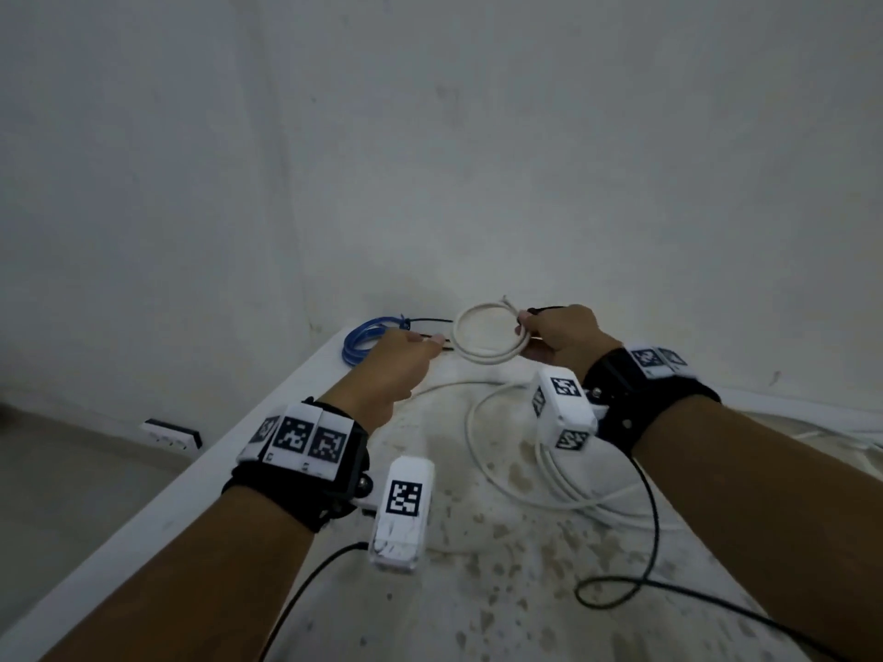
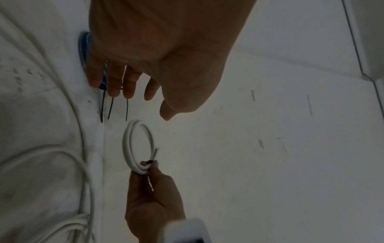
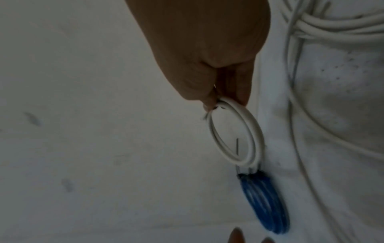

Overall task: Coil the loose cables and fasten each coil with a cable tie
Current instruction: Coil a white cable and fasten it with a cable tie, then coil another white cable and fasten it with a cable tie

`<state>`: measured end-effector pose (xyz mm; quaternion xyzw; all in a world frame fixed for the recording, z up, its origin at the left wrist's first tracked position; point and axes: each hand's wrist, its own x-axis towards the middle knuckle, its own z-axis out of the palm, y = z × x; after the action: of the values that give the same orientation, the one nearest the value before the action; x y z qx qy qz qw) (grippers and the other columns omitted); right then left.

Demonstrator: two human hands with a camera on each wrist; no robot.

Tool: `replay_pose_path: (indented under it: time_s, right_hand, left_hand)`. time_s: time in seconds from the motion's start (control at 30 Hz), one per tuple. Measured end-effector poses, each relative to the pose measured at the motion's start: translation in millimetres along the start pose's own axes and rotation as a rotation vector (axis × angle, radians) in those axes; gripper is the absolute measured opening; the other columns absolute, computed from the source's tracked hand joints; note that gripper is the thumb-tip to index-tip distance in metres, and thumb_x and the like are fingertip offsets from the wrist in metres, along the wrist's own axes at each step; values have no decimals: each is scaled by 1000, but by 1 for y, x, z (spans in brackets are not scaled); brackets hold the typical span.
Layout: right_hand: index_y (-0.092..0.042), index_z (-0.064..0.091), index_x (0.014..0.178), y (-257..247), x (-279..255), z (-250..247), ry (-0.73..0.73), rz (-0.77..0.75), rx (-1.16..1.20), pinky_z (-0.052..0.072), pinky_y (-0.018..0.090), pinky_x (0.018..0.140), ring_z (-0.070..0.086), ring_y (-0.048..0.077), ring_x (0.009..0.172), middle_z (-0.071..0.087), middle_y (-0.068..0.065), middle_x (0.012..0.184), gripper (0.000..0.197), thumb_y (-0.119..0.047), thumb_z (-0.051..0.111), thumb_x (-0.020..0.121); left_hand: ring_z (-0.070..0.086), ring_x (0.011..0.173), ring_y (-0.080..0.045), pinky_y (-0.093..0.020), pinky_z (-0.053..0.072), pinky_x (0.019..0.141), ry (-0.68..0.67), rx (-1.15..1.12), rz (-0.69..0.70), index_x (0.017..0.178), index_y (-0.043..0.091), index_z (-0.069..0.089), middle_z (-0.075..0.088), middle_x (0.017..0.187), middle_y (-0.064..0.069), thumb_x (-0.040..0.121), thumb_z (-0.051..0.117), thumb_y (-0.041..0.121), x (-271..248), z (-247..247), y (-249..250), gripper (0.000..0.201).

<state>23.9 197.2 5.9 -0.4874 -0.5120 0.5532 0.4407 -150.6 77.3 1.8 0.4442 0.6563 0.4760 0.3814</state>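
My right hand (image 1: 559, 334) pinches the white coil (image 1: 487, 334) above the tabletop (image 1: 478, 590). My left hand (image 1: 399, 358) hovers with straight fingers; only its wrist view shows 3 cable ties (image 2: 110, 107) beneath, beside the blue coil (image 1: 365, 339).

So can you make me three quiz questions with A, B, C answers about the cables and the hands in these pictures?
1. Where is the blue coil?
A. on the table's far left corner
B. in the right hand
C. on the floor

2. What colour is the coil that the right hand holds?
A. red
B. white
C. blue

3. How is the left hand?
A. gripping the white coil
B. open, holding nothing
C. in a tight fist

Answers:
1 A, it lies by the table's far left edge, near the wall.
2 B, the fingers pinch a white ring of cable.
3 B, the left wrist view shows straight, spread fingers above the black cable ties.
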Motion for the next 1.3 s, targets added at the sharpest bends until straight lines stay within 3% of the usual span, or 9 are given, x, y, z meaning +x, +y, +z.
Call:
replay_pose_path:
  time_s: [0.13, 0.27, 0.4, 0.67, 0.83, 0.93, 1.03, 1.13, 1.3]
  right_hand:
    - [-12, 58, 124, 35, 44, 6, 11, -124, -749, 47, 30, 80, 63, 31, 102, 66, 12, 112, 37, -36, 57, 96]
    - [-12, 64, 107, 59, 58, 25, -79, -249, -1147, 49, 28, 73, 67, 29, 89, 71, 10, 102, 26, -30, 62, 89]
    - [-10, 64, 107, 68, 56, 39, -99, -301, -1157, 41, 28, 68, 67, 26, 86, 71, 10, 97, 23, -23, 63, 89]
    - [-9, 65, 109, 66, 47, 41, -70, -211, -1287, 51, 30, 83, 66, 27, 95, 69, 11, 104, 25, -20, 65, 87]
    - [-9, 65, 117, 55, 53, 33, 74, -119, -1029, 41, 21, 54, 65, 27, 97, 67, 10, 114, 33, -30, 61, 92]
    - [-14, 61, 97, 41, 38, 16, 162, -84, -894, 32, 21, 48, 56, 26, 84, 58, 8, 94, 13, -25, 58, 92]
    - [-8, 50, 67, 30, 20, -18, 231, -100, -879, 34, 20, 45, 52, 24, 64, 54, 5, 64, 25, -21, 57, 87]
    - [2, 63, 67, 25, -6, -62, 297, -115, -789, 59, 34, 57, 68, 29, 60, 70, 15, 67, 22, -19, 59, 73]
    - [7, 73, 88, 26, -50, -147, 323, -106, -838, 62, 45, 72, 73, 30, 72, 75, 16, 79, 33, -24, 60, 83]
  left_hand:
    - [56, 99, -14, -26, 46, 77, -27, 32, -26, 126, 16, 53, 58, 104, 2, 96, 56, 38, 6, -5, -15, 37]
    - [57, 100, -13, -23, 48, 76, -26, 63, -22, 125, 16, 54, 59, 115, -2, 96, 56, 37, 11, -15, -24, 35]
    - [57, 94, -9, -20, 48, 74, -19, 69, -10, 121, 15, 55, 59, 114, -1, 97, 55, 34, 13, -23, -27, 31]
    - [58, 100, -14, -24, 49, 79, -38, 80, -22, 121, 15, 55, 59, 115, -2, 96, 57, 35, 6, -26, -28, 32]
    - [58, 104, -16, -27, 49, 81, -46, 99, -33, 117, 15, 56, 60, 115, -3, 95, 57, 36, -3, -28, -21, 30]
    - [59, 97, -13, -25, 48, 78, -58, 99, -15, 114, 16, 57, 61, 111, -2, 96, 57, 33, -12, -21, -11, 25]
    - [60, 89, -10, -24, 48, 75, -92, 89, 15, 104, 17, 59, 63, 104, 0, 97, 56, 30, -25, -5, 4, 15]
    - [62, 88, -12, -27, 49, 78, -137, 85, 51, 103, 14, 62, 66, 100, -1, 97, 56, 29, -41, 19, 19, 16]
    - [64, 83, -12, -25, 50, 76, -247, 109, 124, 105, 11, 66, 69, 97, -2, 97, 57, 27, -70, 73, 40, 20]
